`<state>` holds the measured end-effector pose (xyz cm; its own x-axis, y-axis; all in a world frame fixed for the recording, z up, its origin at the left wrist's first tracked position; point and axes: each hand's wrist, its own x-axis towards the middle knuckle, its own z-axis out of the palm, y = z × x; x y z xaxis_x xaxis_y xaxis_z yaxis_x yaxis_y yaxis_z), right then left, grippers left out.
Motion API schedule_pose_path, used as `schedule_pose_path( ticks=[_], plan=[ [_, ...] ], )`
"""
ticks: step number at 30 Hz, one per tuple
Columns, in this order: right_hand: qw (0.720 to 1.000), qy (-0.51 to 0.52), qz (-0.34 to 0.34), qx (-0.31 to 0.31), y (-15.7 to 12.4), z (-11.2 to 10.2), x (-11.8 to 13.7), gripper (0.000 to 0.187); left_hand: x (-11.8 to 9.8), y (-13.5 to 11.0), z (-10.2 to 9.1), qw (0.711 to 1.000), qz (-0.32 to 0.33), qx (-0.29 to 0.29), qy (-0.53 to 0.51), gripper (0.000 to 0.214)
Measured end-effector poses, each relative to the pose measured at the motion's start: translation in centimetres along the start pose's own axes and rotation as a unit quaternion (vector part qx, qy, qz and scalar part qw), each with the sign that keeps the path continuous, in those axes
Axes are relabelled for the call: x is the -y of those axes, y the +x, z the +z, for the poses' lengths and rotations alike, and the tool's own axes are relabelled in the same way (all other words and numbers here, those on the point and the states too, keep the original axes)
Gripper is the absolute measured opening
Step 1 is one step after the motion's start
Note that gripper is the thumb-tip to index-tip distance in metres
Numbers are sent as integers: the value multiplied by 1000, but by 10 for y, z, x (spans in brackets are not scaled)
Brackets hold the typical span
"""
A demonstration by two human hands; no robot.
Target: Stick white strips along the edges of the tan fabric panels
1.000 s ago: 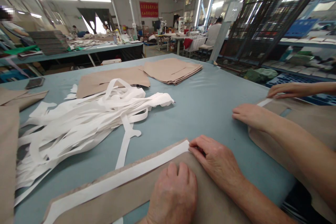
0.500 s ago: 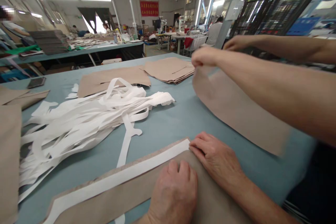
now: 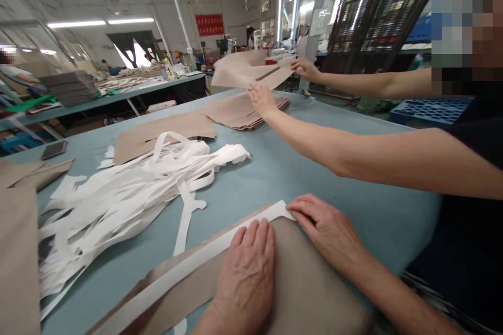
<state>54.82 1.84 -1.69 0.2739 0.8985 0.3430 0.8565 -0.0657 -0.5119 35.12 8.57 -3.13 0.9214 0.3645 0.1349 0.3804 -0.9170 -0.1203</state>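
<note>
My left hand (image 3: 249, 267) lies flat on a grey-brown fabric piece (image 3: 310, 272), its fingertips on a white strip (image 3: 188, 261) running along the fabric's upper edge. At the strip's far end, my right hand (image 3: 330, 227) pinches the corner between thumb and forefinger. Whether the fabric edge is in that pinch too, I cannot tell. Left of my hands lies a tangled heap of white strips (image 3: 129, 193), with one forked strip (image 3: 184, 225) hanging off it toward the fabric.
A co-worker's hands (image 3: 263, 99) hold up a beige fabric piece (image 3: 236, 70) over a fabric stack (image 3: 231, 110). Their arm crosses the table's right side. More brown pieces (image 3: 165, 128) lie beyond the heap. A phone (image 3: 54, 150) sits at left, a blue crate (image 3: 428, 111) beyond the right edge.
My left hand has flattened with fingers extended over the strip. The strip's end has lifted slightly at my right hand. The co-worker has swung the beige piece leftward, over the stack.
</note>
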Motion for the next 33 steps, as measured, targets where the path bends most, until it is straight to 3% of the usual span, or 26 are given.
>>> schedule_pose_path(
  ticks=[5,9,15,20,23,28,33],
  plan=[
    [999,32,16,-1,-8,-4,-6,23,-1,2,-1,1000,-9,20,-9,50],
    [998,54,-15,15,-5,-4,-2,23,3,-7,-7,999,-18,-18,23,47],
    [995,69,-60,40,5,2,12,22,35,-56,-33,991,10,-126,38,32],
    [994,62,-78,43,4,12,13,23,58,-86,-28,988,-7,-148,32,34],
    [996,31,-76,36,3,14,10,22,59,-77,-27,992,-7,-123,23,38],
    [996,-10,-83,43,4,15,8,22,44,-36,-42,999,-7,-28,-24,49],
    [994,-21,-95,56,6,17,7,21,29,-2,-41,996,-7,42,-72,42]
  ],
)
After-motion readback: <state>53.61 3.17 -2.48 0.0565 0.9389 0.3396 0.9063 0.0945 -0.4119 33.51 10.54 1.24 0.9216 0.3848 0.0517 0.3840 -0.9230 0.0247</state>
